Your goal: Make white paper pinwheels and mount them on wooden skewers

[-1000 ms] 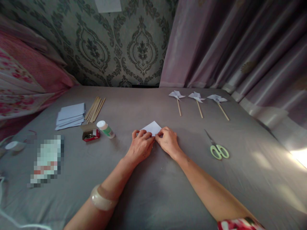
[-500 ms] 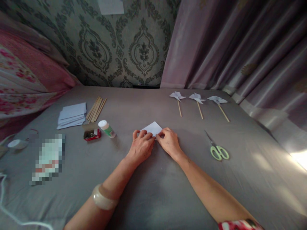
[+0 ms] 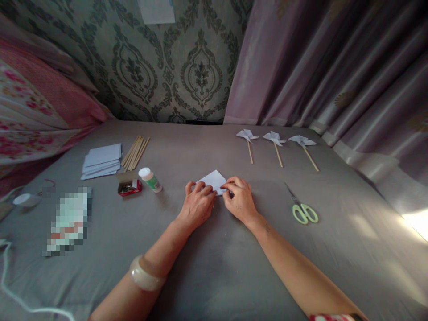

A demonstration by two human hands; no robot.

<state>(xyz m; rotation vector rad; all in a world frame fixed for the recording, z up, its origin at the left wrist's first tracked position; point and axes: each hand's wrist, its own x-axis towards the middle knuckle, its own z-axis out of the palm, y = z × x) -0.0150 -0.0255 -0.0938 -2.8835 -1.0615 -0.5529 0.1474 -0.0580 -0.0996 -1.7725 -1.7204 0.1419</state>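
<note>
A white piece of paper [image 3: 214,179], apparently folded, lies in front of me with one corner pointing away. My left hand [image 3: 198,201] presses its curled fingers down on the left and near part of the paper. At the right corner, the thumb and fingers of my right hand [image 3: 239,197] pinch the paper's edge. Both hands partly cover the sheet, so its near edge is only partly seen. To the right of my right hand lie scissors [image 3: 302,211] with light green handles, blades pointing away.
Three paper pinwheels on sticks [image 3: 276,147] lie at the back right. On the left are a paper stack [image 3: 102,160], wooden sticks [image 3: 135,154], an open red box [image 3: 129,187] of small metal pieces, a glue bottle [image 3: 150,180], a blurred packet [image 3: 70,218] and a white cable [image 3: 10,285].
My right hand has slid a little to the right along the paper's near edge, baring more of it. My left hand stays pressed in place. The view has shifted slightly.
</note>
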